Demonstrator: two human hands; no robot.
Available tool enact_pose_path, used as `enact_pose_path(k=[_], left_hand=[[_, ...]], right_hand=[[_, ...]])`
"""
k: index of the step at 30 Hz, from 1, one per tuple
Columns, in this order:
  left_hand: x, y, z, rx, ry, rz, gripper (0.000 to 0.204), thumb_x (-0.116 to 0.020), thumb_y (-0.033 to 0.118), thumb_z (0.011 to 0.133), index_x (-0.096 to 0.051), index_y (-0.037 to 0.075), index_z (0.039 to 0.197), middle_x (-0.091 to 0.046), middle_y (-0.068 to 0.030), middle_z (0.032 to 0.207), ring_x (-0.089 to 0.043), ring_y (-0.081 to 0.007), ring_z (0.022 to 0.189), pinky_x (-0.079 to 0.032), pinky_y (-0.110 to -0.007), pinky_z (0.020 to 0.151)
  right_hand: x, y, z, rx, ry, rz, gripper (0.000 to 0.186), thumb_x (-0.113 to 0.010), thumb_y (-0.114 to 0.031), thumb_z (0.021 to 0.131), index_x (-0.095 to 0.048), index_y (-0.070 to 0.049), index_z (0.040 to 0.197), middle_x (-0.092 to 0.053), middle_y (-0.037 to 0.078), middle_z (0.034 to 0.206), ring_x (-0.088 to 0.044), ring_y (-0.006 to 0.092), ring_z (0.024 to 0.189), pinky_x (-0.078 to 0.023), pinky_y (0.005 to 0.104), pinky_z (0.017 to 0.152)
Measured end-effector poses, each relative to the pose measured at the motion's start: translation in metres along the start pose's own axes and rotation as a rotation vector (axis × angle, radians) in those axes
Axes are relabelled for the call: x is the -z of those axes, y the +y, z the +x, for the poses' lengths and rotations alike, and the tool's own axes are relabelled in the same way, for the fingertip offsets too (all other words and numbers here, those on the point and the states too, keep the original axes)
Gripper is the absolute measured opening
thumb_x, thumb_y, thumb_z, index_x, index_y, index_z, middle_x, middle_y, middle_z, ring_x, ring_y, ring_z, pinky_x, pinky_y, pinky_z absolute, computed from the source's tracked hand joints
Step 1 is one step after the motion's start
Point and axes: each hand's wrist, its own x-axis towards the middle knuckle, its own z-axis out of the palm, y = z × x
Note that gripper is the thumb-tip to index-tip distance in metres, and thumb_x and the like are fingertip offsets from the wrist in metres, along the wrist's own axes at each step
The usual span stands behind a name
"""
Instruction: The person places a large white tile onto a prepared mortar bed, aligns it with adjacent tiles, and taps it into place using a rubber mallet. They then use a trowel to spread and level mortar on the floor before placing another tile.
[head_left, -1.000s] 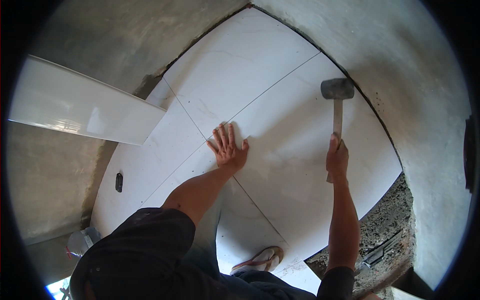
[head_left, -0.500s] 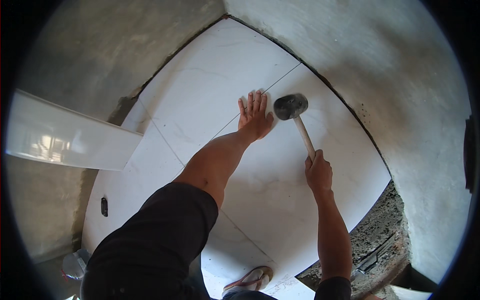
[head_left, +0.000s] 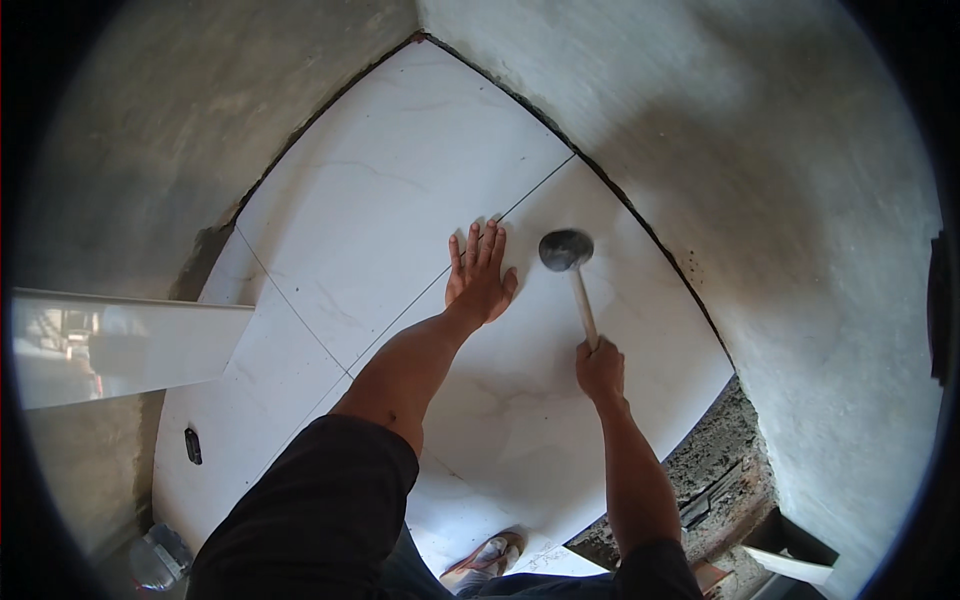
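Note:
My left hand [head_left: 478, 270] lies open, fingers spread, on the white marbled floor tiles [head_left: 375, 170], its fingertips at a thin seam. My right hand [head_left: 600, 370] grips the wooden handle of a mallet [head_left: 566, 251] with a black head. The mallet head, slightly blurred, is over the right-hand tile, just right of my left hand; whether it touches the surface I cannot tell.
Grey plastered walls [head_left: 720, 120] meet at the far corner. A loose glossy panel [head_left: 130, 345] juts in from the left. A small black object [head_left: 193, 445] and a clear plastic container [head_left: 158, 560] lie left. Exposed rough mortar [head_left: 720, 440] with a dark tool shows lower right.
My left hand has moved forward along the seam, away from the crossing of joints. The mallet head has swung from near the right wall leftward, closer to that hand. The view has shifted.

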Motion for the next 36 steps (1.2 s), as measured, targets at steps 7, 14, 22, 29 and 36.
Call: enact_pose_path(k=[7,14,22,29,36], left_hand=[[-0.004,-0.006,0.002,-0.017,0.021,-0.05,0.071,-0.032,0.042,0.099,-0.007,0.008,0.156,-0.002,-0.0077,0.164,0.002,-0.0265,0.151,0.002,-0.051,0.121],[-0.003,-0.009,-0.007,-0.028,-0.031,-0.047,0.073,-0.032,0.044,0.099,-0.007,0.007,0.156,-0.001,-0.0092,0.164,0.002,-0.0255,0.151,0.0,-0.048,0.121],[-0.006,-0.008,-0.007,-0.031,0.041,-0.055,0.074,-0.032,0.045,0.098,-0.007,0.006,0.156,-0.002,-0.0092,0.164,0.0,-0.0253,0.151,0.0,-0.049,0.121],[-0.006,-0.009,-0.015,-0.037,0.038,-0.064,0.075,-0.035,0.044,0.097,-0.008,0.005,0.156,-0.003,-0.0102,0.164,0.0,-0.0269,0.151,-0.001,-0.051,0.121],[-0.006,-0.008,-0.022,-0.014,-0.009,-0.05,0.078,-0.038,0.045,0.096,-0.009,0.004,0.155,-0.004,-0.0118,0.163,0.0,-0.0275,0.151,0.0,-0.05,0.121]], right_hand=[[0.009,0.001,0.002,0.013,-0.052,0.081,0.028,-0.055,-0.026,0.091,-0.061,0.0,0.085,-0.065,0.024,0.073,-0.065,0.0439,0.073,-0.05,0.0523,0.07],[0.002,-0.006,0.0,-0.009,-0.061,0.204,0.029,-0.055,-0.025,0.089,-0.061,0.003,0.081,-0.063,0.023,0.068,-0.065,0.0406,0.067,-0.05,0.0482,0.065],[-0.005,-0.021,0.0,-0.079,-0.084,0.357,0.03,-0.056,-0.023,0.088,-0.057,0.004,0.074,-0.057,0.017,0.059,-0.057,0.0289,0.054,-0.046,0.0438,0.058],[-0.014,-0.014,-0.023,-0.169,-0.127,0.534,0.032,-0.054,-0.022,0.089,-0.053,0.003,0.069,-0.049,0.009,0.052,-0.051,0.0207,0.048,-0.042,0.0399,0.05],[-0.017,-0.015,-0.041,-0.139,-0.082,0.685,0.033,-0.055,-0.024,0.088,-0.052,0.001,0.067,-0.048,0.005,0.053,-0.048,0.0149,0.05,-0.041,0.036,0.048]])
